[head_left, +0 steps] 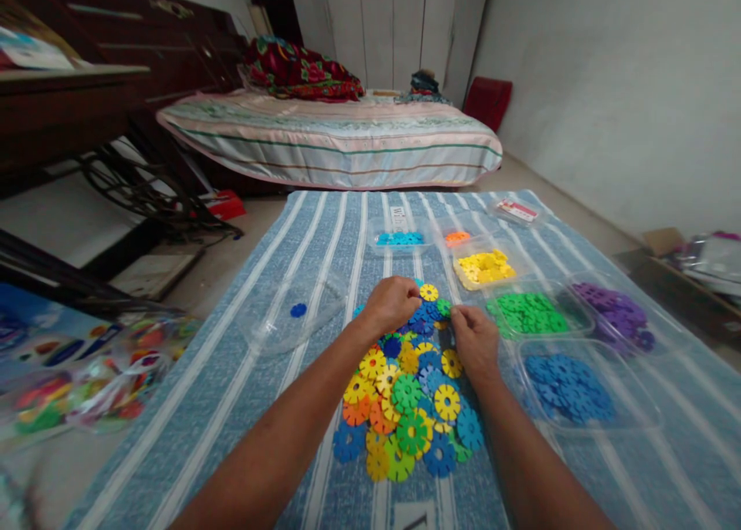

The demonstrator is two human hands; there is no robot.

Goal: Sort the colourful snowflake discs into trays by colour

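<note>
A pile of coloured plastic snowflake discs [408, 406] lies on a blue striped mat [243, 376] in front of me. My left hand [392, 302] rests curled on the far end of the pile, fingers closed over discs I cannot make out. My right hand [475, 337] pinches at a green disc [444, 307] beside a yellow disc [429, 292]. Clear tubs stand around: dark blue discs [567, 387], green discs [528, 312], purple discs [617, 314], yellow discs [485, 266], light blue discs [399, 238], orange discs [457, 237].
A clear lid with one blue disc [298, 310] lies left of my hands. A plastic bag of toys [86, 391] sits at the left. A mattress [336, 140] lies beyond the mat, dark furniture [69, 106] at the left, a cardboard box [665, 244] at the right.
</note>
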